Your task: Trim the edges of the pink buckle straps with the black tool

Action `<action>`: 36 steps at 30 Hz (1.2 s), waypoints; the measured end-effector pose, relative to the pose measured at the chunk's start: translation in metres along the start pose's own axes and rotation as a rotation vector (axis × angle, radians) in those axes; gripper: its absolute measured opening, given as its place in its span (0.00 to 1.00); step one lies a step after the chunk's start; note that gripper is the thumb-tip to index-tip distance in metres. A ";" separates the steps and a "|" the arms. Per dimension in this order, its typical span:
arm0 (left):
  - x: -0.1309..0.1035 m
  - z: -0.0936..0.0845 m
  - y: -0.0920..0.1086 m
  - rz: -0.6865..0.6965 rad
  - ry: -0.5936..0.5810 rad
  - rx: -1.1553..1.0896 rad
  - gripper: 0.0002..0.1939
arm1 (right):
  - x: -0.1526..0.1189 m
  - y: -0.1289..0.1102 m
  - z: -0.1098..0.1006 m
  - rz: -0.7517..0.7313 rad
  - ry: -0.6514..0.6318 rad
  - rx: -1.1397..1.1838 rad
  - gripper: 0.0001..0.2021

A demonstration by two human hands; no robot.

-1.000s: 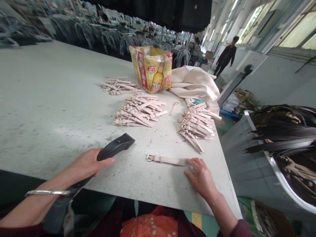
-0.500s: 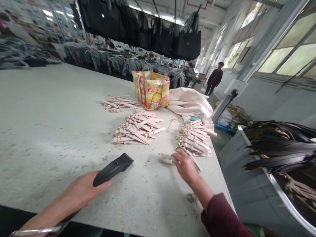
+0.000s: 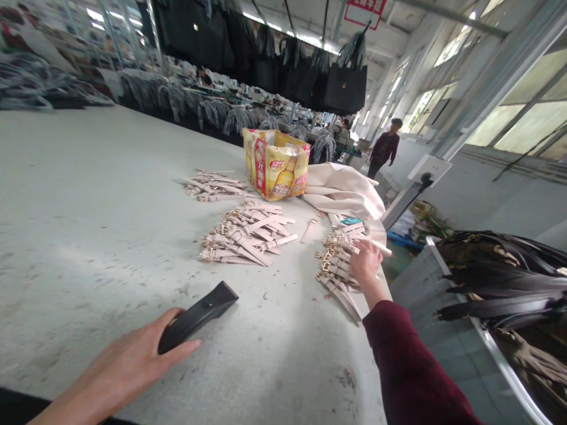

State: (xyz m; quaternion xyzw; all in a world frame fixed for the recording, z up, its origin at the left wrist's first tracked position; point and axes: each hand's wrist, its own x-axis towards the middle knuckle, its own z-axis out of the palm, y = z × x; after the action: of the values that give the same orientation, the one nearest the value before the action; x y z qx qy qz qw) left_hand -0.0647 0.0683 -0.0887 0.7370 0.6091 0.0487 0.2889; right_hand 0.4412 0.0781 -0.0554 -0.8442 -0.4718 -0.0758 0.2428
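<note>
Daylight enters through pale, metal-framed glass windows (image 3: 531, 124) right of and beyond the right hand (image 3: 367, 260), leaving whitish glare on the smooth grey tabletop (image 3: 88, 260) beyond the left hand (image 3: 137, 348) and soft shadow between the hands. Wide-angle distortion stretches the edges; looped grey straps (image 3: 39, 82) far beyond the left hand blur.

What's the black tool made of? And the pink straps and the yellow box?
Black tool: probably hard plastic, smooth with faint sheen. Pink straps: maybe leather or imitation, flat and smooth; their buckles look like shiny gold-coloured metal. Yellow box: likely printed cardboard, thin-walled.
</note>
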 end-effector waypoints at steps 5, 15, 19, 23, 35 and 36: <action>-0.003 0.004 0.008 -0.046 0.034 -0.066 0.42 | 0.013 -0.082 0.051 -0.180 -0.227 0.038 0.17; -0.010 0.010 0.026 0.077 0.096 0.001 0.39 | 0.028 -0.121 0.096 0.004 -0.402 0.016 0.16; -0.007 0.016 0.030 0.196 0.244 -0.009 0.35 | 0.003 -0.116 0.065 -0.093 -0.308 0.101 0.09; -0.006 0.007 0.047 0.380 0.347 -0.180 0.27 | -0.054 -0.119 0.025 -0.346 -0.247 0.235 0.15; 0.027 -0.010 0.076 0.451 0.101 -0.624 0.40 | -0.153 -0.135 -0.003 -1.278 0.118 0.430 0.19; 0.029 -0.010 0.076 0.459 0.089 -0.632 0.39 | -0.152 -0.136 -0.003 -1.294 0.127 0.435 0.18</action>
State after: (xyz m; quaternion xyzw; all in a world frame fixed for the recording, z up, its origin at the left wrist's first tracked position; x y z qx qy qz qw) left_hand 0.0048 0.0921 -0.0516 0.7260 0.3954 0.3289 0.4566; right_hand 0.2453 0.0203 -0.0609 -0.3182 -0.8707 -0.1584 0.3400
